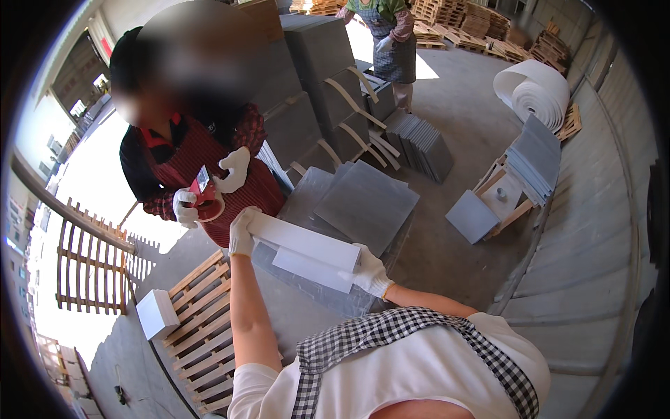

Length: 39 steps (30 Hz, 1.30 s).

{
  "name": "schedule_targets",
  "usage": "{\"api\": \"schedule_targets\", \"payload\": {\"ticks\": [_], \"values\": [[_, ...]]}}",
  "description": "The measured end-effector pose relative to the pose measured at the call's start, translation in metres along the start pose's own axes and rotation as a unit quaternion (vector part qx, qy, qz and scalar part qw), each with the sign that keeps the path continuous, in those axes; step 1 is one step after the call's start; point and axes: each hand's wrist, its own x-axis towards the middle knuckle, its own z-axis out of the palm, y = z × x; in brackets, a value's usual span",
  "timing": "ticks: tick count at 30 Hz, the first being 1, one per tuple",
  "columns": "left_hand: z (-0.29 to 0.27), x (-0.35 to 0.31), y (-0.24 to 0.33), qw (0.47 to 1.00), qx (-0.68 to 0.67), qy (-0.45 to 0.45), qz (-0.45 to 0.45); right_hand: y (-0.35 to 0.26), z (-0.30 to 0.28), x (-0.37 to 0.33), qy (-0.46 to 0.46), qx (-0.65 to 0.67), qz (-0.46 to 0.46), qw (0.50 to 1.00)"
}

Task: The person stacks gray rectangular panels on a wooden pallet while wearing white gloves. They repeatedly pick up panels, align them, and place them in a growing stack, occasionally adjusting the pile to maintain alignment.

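Observation:
Between my two gloved hands a long white sheet [307,239] is held out, with a second flat layer showing along its near side. My left hand [243,232], in a white knit glove, is closed on its left end. At its right end my right hand [371,274], gloved the same way, grips the edge, its fingers partly hidden. Beneath the sheet is a low stack wrapped in clear film [328,290]. Large grey slabs [366,202] lie on the far part of that stack, overlapping at angles.
Across from me a person in a red apron [202,167] holds a red handheld tool [204,192]. Tall grey stacks [321,63] stand behind. A wooden pallet [202,328] and white block [158,314] lie left; a white roll [534,94] and grey boards [534,157] right. Another person [391,42] stands farther back.

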Motion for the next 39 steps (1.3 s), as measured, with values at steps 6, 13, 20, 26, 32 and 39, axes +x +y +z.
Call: {"api": "schedule_targets", "payload": {"ticks": [6, 13, 20, 26, 32, 39], "values": [[-0.006, 0.005, -0.003, 1.000, -0.011, -0.017, -0.001, 0.010, 0.006, 0.002, 0.016, -0.023, -0.019, 0.999], [-0.002, 0.003, -0.004, 1.000, -0.022, -0.005, -0.007, 0.011, 0.008, 0.003, -0.005, 0.010, 0.011, 1.000], [-0.016, 0.014, -0.012, 1.000, -0.014, -0.004, 0.002, 0.023, 0.016, 0.003, 0.012, 0.060, 0.034, 0.998], [-0.018, 0.013, -0.017, 0.946, 0.308, -0.034, 0.091, 0.087, 0.024, -0.007, -0.047, -0.110, 0.058, 0.991], [-0.032, 0.012, -0.022, 0.951, 0.297, -0.009, 0.090, 0.205, 0.011, -0.065, -0.155, -0.179, 0.198, 0.951], [-0.026, 0.014, -0.019, 0.964, 0.244, 0.005, 0.108, 0.263, -0.021, -0.100, -0.123, -0.175, 0.321, 0.923]]}}
